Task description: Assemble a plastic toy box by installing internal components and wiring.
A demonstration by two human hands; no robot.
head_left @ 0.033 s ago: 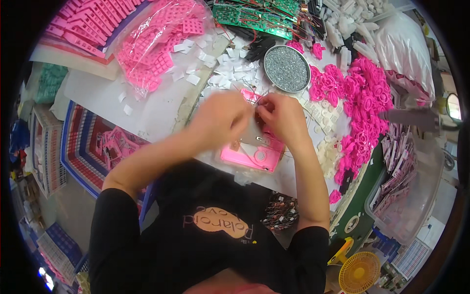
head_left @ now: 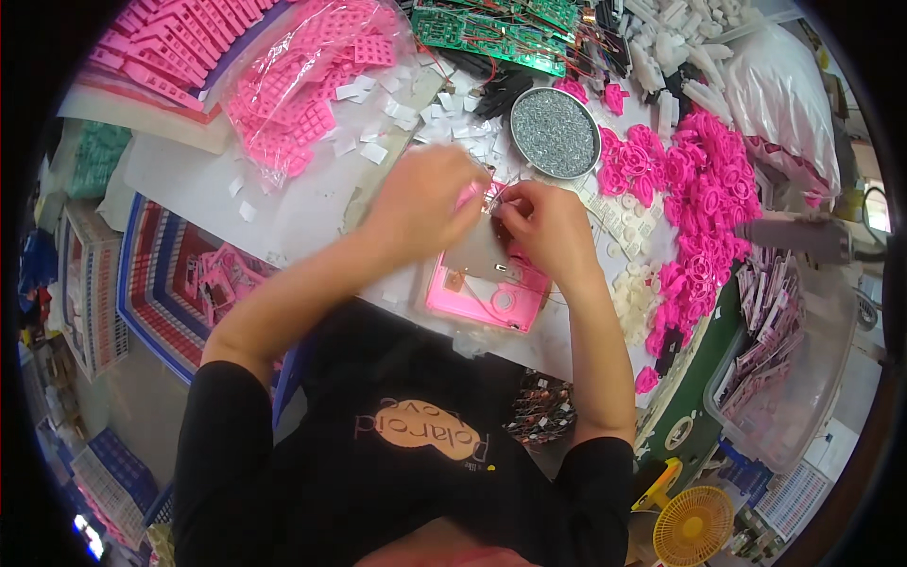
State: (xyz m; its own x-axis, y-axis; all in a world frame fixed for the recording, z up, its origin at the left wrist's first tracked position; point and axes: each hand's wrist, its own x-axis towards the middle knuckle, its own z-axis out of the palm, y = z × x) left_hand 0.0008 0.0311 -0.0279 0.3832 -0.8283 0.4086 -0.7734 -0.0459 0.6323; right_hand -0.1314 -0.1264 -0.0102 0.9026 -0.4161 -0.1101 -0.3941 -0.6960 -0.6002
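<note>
A pink plastic case (head_left: 460, 300) lies on the worktable below my hands, with a grey plate (head_left: 477, 253), a round ring and thin wires in it. At the case's far end my right hand (head_left: 546, 219) pinches with thumb and fingertips. What sits between those fingertips is too small to make out; thin wires show beside them. Close on its left hovers my left hand (head_left: 427, 200), curled and smeared by motion, so its fingers cannot be read. Both hands cover part of the case's far end.
A round tin of small metal screws (head_left: 555, 132) stands beyond my right hand. Pink ring-shaped parts (head_left: 704, 203) pile up at the right. Green circuit boards (head_left: 491, 40) lie at the back, a bag of pink keypads (head_left: 307, 90) at the back left, white paper slips (head_left: 373, 151) between.
My left hand has shifted slightly and uncovers more of the grey plate and the case's left side. My right hand stays almost in place.
</note>
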